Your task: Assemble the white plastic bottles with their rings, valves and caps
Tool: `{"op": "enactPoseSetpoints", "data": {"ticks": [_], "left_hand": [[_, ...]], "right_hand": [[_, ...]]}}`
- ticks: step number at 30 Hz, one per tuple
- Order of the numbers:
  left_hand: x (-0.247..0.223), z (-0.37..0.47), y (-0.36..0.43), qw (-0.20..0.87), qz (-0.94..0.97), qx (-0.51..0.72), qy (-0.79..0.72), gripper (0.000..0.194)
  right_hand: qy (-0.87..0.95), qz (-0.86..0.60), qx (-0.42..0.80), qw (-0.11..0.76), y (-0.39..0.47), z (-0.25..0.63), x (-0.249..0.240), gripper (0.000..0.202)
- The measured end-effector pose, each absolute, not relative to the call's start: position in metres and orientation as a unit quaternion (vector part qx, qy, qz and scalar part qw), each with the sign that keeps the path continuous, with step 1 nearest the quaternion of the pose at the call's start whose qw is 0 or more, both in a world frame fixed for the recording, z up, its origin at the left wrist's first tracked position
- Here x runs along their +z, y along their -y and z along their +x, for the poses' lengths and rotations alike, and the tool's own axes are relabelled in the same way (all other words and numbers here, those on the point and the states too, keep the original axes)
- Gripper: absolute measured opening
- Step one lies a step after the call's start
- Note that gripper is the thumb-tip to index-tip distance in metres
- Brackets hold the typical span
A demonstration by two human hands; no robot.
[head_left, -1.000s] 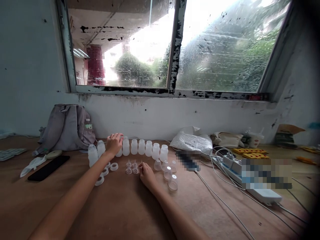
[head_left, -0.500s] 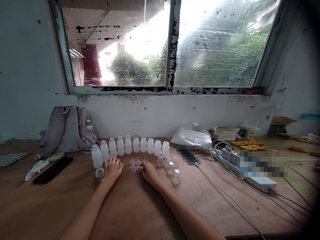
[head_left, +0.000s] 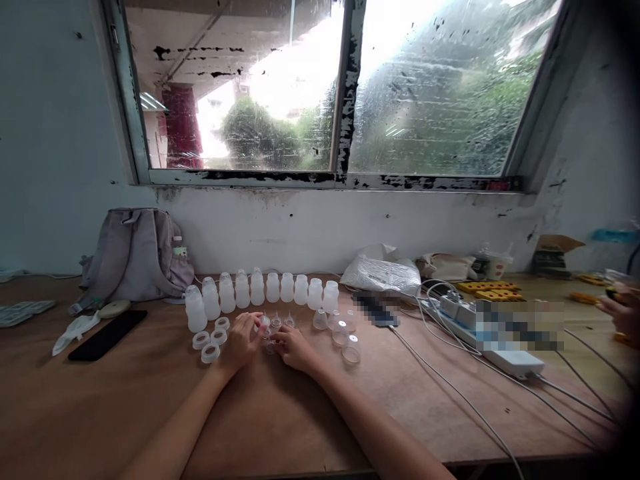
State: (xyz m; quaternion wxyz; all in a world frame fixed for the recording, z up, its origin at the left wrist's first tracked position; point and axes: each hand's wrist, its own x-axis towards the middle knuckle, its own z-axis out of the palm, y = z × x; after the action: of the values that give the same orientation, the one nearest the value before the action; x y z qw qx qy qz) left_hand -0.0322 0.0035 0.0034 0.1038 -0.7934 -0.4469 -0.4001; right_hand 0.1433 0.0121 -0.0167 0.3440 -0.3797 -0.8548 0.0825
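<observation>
My left hand (head_left: 244, 341) is closed at the middle of the table, its fingertips around what looks like a whitish bottle collar ring (head_left: 263, 323). Close beside it, my right hand (head_left: 296, 347) has its fingers pinched on a clear silicone bottle nipple (head_left: 271, 346), partly hidden by the fingers. Just behind the hands stand more clear nipples (head_left: 289, 321). Left of my left hand lie several white collar rings (head_left: 211, 353). A curved row of frosted baby bottles (head_left: 242, 292) stands behind, some at the left with clear tops. Clear dome caps (head_left: 351, 353) sit right of my right hand.
A grey backpack (head_left: 133, 257), a black phone (head_left: 107, 335) and a white pouch (head_left: 75, 332) are at the left. At the right are a silvery bag (head_left: 383, 275), a white power strip (head_left: 515, 360) with cables, and yellow parts (head_left: 493, 291). Another person's hand (head_left: 620, 307) shows at the right edge.
My left hand has moved right, away from the collar rings, which now show. My right hand has shifted slightly toward me and left. Another person's hand has appeared at the far right.
</observation>
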Motion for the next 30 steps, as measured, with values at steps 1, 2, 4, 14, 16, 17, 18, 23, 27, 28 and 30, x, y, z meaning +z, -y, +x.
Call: {"op": "enactPoseSetpoints", "data": {"ticks": [1,2,4,14,16,17,18,23,27,28,30], "left_hand": [[0.004,-0.030,-0.001,0.086,-0.805,-0.406,0.423,0.012],[0.003,-0.029,0.001,0.064,-0.817,-0.412,0.399,0.011],[0.001,-0.026,0.002,0.020,-0.835,-0.416,0.360,0.008],[-0.010,-0.025,-0.006,-0.059,-0.846,-0.362,0.387,0.025],[-0.012,-0.025,-0.008,-0.066,-0.847,-0.358,0.388,0.030],[-0.013,-0.025,-0.008,-0.070,-0.848,-0.355,0.388,0.031],[-0.013,-0.025,-0.009,-0.073,-0.848,-0.353,0.387,0.032],[-0.013,-0.024,-0.008,-0.088,-0.847,-0.353,0.387,0.034],[-0.010,-0.024,-0.006,-0.097,-0.839,-0.364,0.392,0.024],[-0.010,-0.024,-0.006,-0.099,-0.836,-0.369,0.393,0.019],[-0.009,-0.023,-0.007,-0.105,-0.827,-0.382,0.399,0.016]], "right_hand": [[0.852,-0.386,0.079,0.344,-0.013,0.143,-0.018,0.027],[0.846,-0.397,0.076,0.347,-0.015,0.144,-0.019,0.028],[0.829,-0.421,0.071,0.361,-0.018,0.145,-0.020,0.031],[0.783,-0.483,0.060,0.388,-0.022,0.145,-0.023,0.027],[0.782,-0.484,0.058,0.388,-0.022,0.145,-0.023,0.026],[0.782,-0.484,0.058,0.388,-0.022,0.144,-0.024,0.026],[0.782,-0.484,0.057,0.389,-0.023,0.144,-0.024,0.026],[0.782,-0.483,0.057,0.390,-0.025,0.144,-0.027,0.025],[0.785,-0.477,0.060,0.391,-0.025,0.145,-0.028,0.027],[0.788,-0.472,0.061,0.390,-0.024,0.145,-0.028,0.029],[0.799,-0.458,0.064,0.385,-0.022,0.145,-0.027,0.035]]}}
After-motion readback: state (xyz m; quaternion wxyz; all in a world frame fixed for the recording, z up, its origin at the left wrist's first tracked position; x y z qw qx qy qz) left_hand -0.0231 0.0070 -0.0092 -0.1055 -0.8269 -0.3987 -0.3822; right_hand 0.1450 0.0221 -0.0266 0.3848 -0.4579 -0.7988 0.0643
